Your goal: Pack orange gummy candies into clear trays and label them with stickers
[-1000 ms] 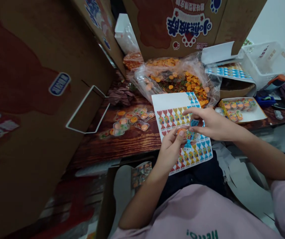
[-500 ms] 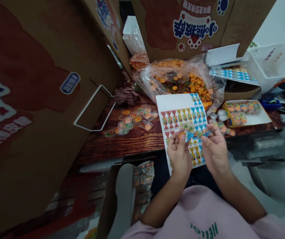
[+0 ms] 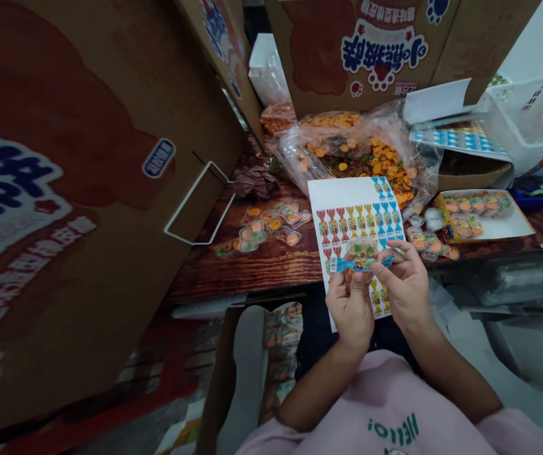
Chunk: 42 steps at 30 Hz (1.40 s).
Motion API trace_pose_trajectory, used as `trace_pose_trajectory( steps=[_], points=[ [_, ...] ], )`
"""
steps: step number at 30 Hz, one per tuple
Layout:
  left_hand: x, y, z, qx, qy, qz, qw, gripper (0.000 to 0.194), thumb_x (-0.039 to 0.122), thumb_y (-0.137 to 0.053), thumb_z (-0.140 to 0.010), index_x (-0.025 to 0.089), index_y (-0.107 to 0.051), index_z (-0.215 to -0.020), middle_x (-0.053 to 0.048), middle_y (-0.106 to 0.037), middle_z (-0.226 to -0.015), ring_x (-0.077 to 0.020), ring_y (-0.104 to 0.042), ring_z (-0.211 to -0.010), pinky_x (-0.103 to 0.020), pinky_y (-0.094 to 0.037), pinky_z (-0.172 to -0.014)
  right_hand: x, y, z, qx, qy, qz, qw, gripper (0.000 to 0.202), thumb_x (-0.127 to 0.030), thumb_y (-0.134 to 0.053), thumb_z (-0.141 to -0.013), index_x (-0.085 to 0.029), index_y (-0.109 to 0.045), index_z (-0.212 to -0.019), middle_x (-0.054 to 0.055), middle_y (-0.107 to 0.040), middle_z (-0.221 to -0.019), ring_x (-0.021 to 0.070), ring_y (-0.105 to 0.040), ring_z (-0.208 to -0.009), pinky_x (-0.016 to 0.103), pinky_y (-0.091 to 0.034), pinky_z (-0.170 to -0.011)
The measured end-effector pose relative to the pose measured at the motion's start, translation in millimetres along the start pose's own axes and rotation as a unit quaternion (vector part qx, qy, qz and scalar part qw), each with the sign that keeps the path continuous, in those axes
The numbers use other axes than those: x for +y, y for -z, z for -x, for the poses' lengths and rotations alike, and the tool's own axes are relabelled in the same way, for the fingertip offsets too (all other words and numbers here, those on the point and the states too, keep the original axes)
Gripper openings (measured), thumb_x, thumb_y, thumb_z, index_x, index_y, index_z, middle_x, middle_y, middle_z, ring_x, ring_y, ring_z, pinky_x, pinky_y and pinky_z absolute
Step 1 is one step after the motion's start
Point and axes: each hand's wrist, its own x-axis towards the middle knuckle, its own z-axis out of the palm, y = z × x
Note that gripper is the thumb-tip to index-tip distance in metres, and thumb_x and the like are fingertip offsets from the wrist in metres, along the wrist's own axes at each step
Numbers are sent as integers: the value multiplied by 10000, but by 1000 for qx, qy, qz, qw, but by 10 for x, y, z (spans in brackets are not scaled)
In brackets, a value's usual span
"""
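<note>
My left hand [image 3: 353, 309] is closed round a small clear plastic case [image 3: 362, 246] with green and orange pieces inside. A blue sticker [image 3: 360, 264] lies across the case, its barcode end sticking out to the left. My right hand [image 3: 406, 287] pinches the right end of this sticker with thumb and fingers. Under both hands is a white sticker sheet [image 3: 335, 193] with rows of red, yellow and blue candy-shaped stickers. It leans from the table edge towards my lap, and my hands hide part of its lower half.
Filled clear cases [image 3: 252, 234] lie on the wooden table [image 3: 200, 272] to the left, others to the right beside a shallow box [image 3: 503, 218]. Behind the sheet is a plastic bag [image 3: 294, 142] of orange pieces. Large cartons [image 3: 124, 272] stand left and behind; a white basket [image 3: 531, 126] is at right.
The blue sticker, bent between my hands before, now stretches straight across the case. My hands have come closer together. The whole view has shifted slightly, with things appearing further right.
</note>
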Motion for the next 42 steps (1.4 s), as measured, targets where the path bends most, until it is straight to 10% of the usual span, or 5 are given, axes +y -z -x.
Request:
trace_pose_trajectory(
  steps=[11,22,27,33,42],
  points=[
    [-80,7,-126,4,7,-14,1000,415,543,-881,-742,191,-692,-854,-26,-708,-926,-160,-685,-936,-307,-541,-947,165,124,-114,42,72,110,990,430,-392,-860,-789,-252,-589,-1092,-15,-684,-844,160,-655,-788,324,-540,-812],
    [198,253,-381,-271,267,55,923,627,403,-1002,-578,217,-623,-1042,60,-552,-625,-98,-525,-550,-218,-432,-570,-351,285,-182,-160,262,308,900,312,-266,-768,-900,-313,-684,-1197,28,-698,-863,258,-601,-950,444,-492,-905],
    [111,121,-335,-182,244,123,944,600,462,-983,-582,205,-575,-940,55,-519,-710,-77,-472,-608,-208,-431,-607,-303,334,-218,-55,237,216,946,199,-421,-659,-969,-289,-665,-1117,57,-647,-1000,239,-620,-983,431,-514,-927],
    [66,74,-271,-47,110,99,988,566,457,-987,-600,213,-594,-926,46,-568,-792,-89,-567,-736,-226,-499,-801,-102,342,99,-152,205,249,934,232,-444,-724,-913,-274,-715,-1071,90,-721,-1013,280,-671,-971,478,-550,-891],
    [151,213,-431,-232,295,68,925,578,404,-1011,-567,189,-591,-900,49,-584,-689,-76,-544,-577,-187,-465,-580,-256,305,-41,-138,228,341,901,96,-266,-697,-939,-281,-737,-853,61,-657,-1018,246,-588,-981,443,-490,-891]
  ],
)
